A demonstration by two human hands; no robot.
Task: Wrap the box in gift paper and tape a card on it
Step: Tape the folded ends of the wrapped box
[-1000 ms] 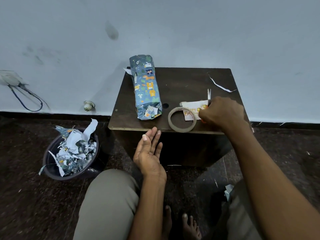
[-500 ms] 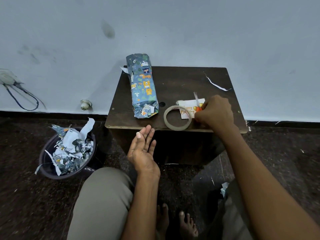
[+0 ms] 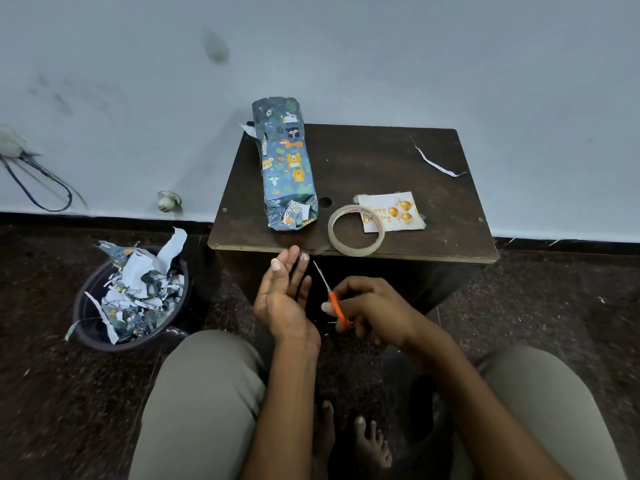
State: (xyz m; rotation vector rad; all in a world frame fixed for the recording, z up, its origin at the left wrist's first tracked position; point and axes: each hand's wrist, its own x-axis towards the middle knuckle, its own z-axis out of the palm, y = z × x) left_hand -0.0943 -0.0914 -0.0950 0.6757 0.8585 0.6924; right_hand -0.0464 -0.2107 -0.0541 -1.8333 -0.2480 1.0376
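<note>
Nearest the camera, two knees in grey-green trousers (image 3: 204, 400) frame the view, with bare feet (image 3: 372, 441) on the dark speckled floor (image 3: 52, 393) between them.

Above the knees, both hands are held in front of the table edge. The left hand (image 3: 282, 299) is released: the palm faces right, the fingers are straight and point up, and the fingertips (image 3: 277, 264) reach the level of the table's front edge. It holds nothing that can be made out. The right hand (image 3: 372, 311) is grasping a pair of scissors (image 3: 332, 296) by the orange handles. The thin metal blades point up and to the left, toward the left hand's fingers, and appear closed.

To the left, on the floor, a dark bin (image 3: 130, 299) is filled with scraps of gift paper.

The dark wooden table (image 3: 363, 161) stands against a pale blue wall (image 3: 346, 57). Near its front edge lies a roll of clear tape (image 3: 356, 231). Just behind the roll, partly overlapped by it, lies the card (image 3: 398, 211), white with gold balloons. To the left of the roll, the box (image 3: 287, 164) lies lengthwise, fully covered in blue animal-print paper; its far end overhangs the table's rear edge. A thin white paper strip (image 3: 434, 162) lies at the far right corner.

On the wall at left, a dark cable (image 3: 41, 183) hangs in a loop.
</note>
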